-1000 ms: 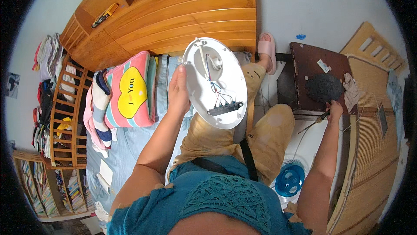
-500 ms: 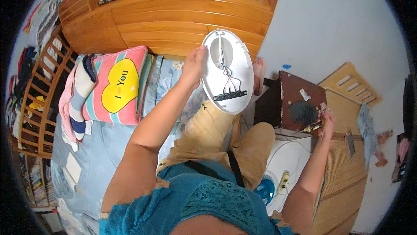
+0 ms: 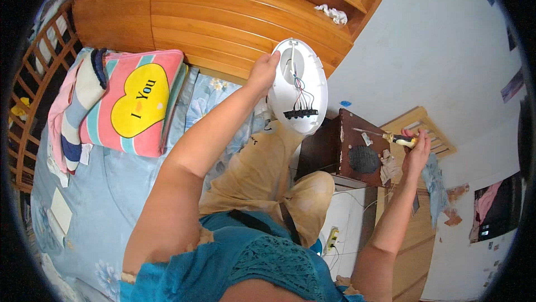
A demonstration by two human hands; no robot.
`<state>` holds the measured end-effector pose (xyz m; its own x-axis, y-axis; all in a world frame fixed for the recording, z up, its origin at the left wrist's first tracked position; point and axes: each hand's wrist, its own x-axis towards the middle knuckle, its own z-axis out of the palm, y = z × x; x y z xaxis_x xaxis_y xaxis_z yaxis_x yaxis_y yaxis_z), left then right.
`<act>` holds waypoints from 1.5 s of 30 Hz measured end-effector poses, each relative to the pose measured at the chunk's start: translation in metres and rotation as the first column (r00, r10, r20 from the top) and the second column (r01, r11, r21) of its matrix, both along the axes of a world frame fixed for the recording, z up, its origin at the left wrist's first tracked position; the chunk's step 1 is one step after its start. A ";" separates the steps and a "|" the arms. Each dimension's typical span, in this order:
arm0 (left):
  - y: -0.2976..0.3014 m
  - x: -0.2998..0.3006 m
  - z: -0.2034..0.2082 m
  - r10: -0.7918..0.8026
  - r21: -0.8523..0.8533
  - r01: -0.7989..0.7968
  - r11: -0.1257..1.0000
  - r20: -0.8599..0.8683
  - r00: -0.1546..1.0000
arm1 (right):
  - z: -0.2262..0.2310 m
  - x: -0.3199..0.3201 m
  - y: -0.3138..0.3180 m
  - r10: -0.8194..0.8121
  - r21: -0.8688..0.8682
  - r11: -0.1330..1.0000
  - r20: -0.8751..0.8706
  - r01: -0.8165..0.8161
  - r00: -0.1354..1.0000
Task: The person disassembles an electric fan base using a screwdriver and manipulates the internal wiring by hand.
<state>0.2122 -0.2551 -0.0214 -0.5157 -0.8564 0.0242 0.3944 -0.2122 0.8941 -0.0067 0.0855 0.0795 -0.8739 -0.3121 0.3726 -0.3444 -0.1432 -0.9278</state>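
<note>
My left hand [image 3: 263, 74] grips the left edge of a white oval plastic housing [image 3: 311, 73], held up with its hollow inside facing me. Thin coloured wires [image 3: 297, 87] run down inside it to a black switch strip [image 3: 300, 113] near its lower end. Off to the right, my right hand [image 3: 417, 154] is closed around the yellow and black handle of a screwdriver [image 3: 400, 139]. The screwdriver's thin shaft points left, above a small brown cabinet [image 3: 350, 129], apart from the housing.
On the cabinet lie a dark round pad [image 3: 363, 159], a small white item [image 3: 367, 139] and a crumpled cloth [image 3: 388, 168]. A folded pink blanket [image 3: 100, 131] rests on the bed [image 3: 111, 201]. Behind stands a wooden headboard [image 3: 218, 34]. A power strip [image 3: 332, 237] lies on the floor.
My right hand has lifted the screwdriver off the cabinet top, its shaft now pointing left. My left hand still holds the housing, which is slightly turned. The view has shifted to the right.
</note>
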 end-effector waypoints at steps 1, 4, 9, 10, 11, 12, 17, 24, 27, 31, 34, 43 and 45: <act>-0.003 -0.002 -0.004 -0.005 -0.028 0.005 1.000 0.000 1.000 | 0.002 0.004 -0.003 0.012 -0.003 1.000 -0.064 -0.012 0.998; -0.021 -0.014 -0.017 -0.005 -0.081 0.005 0.997 0.001 1.000 | 0.010 0.010 -0.011 0.011 0.023 1.000 -0.275 -0.005 0.961; -0.027 -0.028 -0.029 0.009 -0.081 -0.004 0.997 0.062 0.998 | 0.016 0.025 -0.014 -0.049 0.196 0.966 -0.502 0.169 0.863; -0.029 -0.030 -0.030 -0.001 -0.077 0.006 0.997 0.059 0.998 | 0.017 0.030 -0.018 -0.040 0.194 0.970 -0.463 0.145 0.885; -0.031 -0.031 -0.031 -0.010 -0.073 0.015 0.997 0.056 0.998 | 0.019 0.037 -0.024 -0.030 0.191 0.974 -0.424 0.122 0.905; -0.033 -0.033 -0.034 -0.022 -0.070 0.025 0.997 0.049 0.999 | 0.021 0.043 -0.029 -0.022 0.186 0.977 -0.386 0.101 0.922; -0.034 -0.038 -0.038 -0.071 -0.056 0.071 0.996 0.010 0.997 | 0.017 0.045 -0.040 0.045 0.091 0.996 -0.270 -0.021 0.962; -0.041 -0.034 -0.045 -0.087 -0.070 0.086 0.994 -0.013 0.996 | 0.017 0.046 -0.049 0.120 0.057 0.992 -0.216 -0.110 0.969; -0.042 -0.026 -0.040 -0.142 -0.080 0.138 0.987 -0.056 0.988 | 0.014 0.046 -0.054 0.141 0.042 0.990 -0.190 -0.136 0.972; -0.010 -0.006 -0.011 -0.127 0.001 0.127 0.992 -0.051 0.991 | -0.001 0.039 -0.050 0.168 -0.011 0.985 -0.179 -0.173 0.969; -0.001 0.006 0.002 -0.078 -0.018 0.079 0.997 0.027 0.997 | -0.005 0.046 -0.050 0.180 -0.017 0.983 -0.144 -0.184 0.973; 0.010 0.022 0.007 -0.074 -0.048 0.083 0.995 0.158 0.985 | -0.031 0.019 -0.040 0.198 -0.119 0.972 -0.034 -0.201 0.980; 0.015 0.025 0.007 -0.069 -0.046 0.076 0.996 0.138 0.988 | -0.037 0.011 -0.037 0.236 -0.149 0.960 -0.010 -0.235 0.972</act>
<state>0.2374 -0.2399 -0.0142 -0.5780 -0.8160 -0.0074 0.2536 -0.1883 0.9488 0.0044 0.0480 0.0425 -0.7853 -0.4518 0.4233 -0.2768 -0.3552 -0.8928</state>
